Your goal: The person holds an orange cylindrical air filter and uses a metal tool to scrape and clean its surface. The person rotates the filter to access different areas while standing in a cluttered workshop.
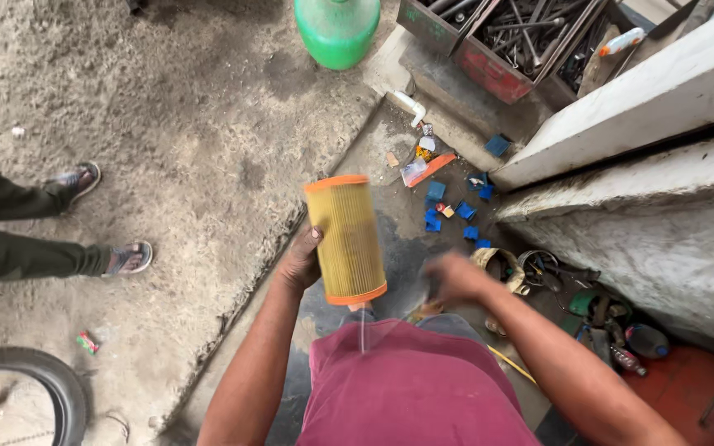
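— Two hands were seen from above, over a maroon shirt (415, 388). What was held in them?

— A yellow pleated cylinder filter (345, 239) with orange end caps was gripped by the left hand (302, 263), the fingers wrapped round its lower side and the thumb laid on the pleats. It was held upright, tilted slightly, in the air in front of the chest, above the concrete floor (390, 149).

— And the right hand?

— The right hand (454, 277) was blurred just to the right of the filter's lower end. Whether it was clenched or released could not be told, nor whether anything was held in it.

— What was shown around them?

— Small blue scraps (448, 211) were scattered on the concrete beyond the filter. A green bottle (337, 29) was set at the top edge, beside a red tray of metal tools (522, 37). On the left, two sandalled feet (105, 219) of another person were planted on the sandy ground (167, 99), and part of a black tyre (43, 384) was seen at the lower left corner. A grey concrete ledge (646, 190) was seen on the right, with clutter at its foot.
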